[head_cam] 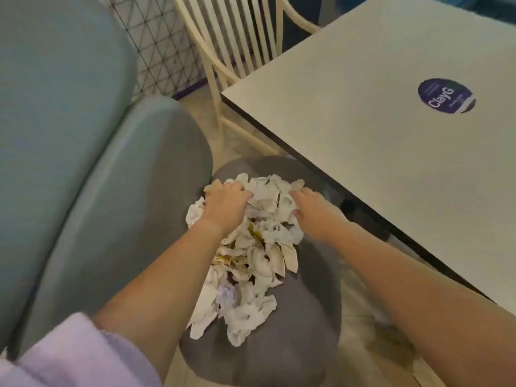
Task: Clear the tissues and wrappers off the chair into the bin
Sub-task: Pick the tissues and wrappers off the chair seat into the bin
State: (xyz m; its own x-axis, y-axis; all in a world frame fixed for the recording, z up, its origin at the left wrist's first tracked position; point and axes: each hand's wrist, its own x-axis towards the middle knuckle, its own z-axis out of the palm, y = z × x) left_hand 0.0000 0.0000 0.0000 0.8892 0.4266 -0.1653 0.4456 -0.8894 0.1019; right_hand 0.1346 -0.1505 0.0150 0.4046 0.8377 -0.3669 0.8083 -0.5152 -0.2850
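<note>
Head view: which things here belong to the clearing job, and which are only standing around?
Job:
- pile of tissues and wrappers
- grey chair under it
- left hand and right hand, both on the pile

Not part:
- white table
- blue sticker
- cream chair
- blue sofa

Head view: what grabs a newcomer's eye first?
The heap of crumpled white tissues and yellowish wrappers on the grey round cushioned chair seat, mid-frame. The left hand and right hand dig into its far end, fingers curled into the paper. The dark blue round sticker sits on the white table, right.
</note>
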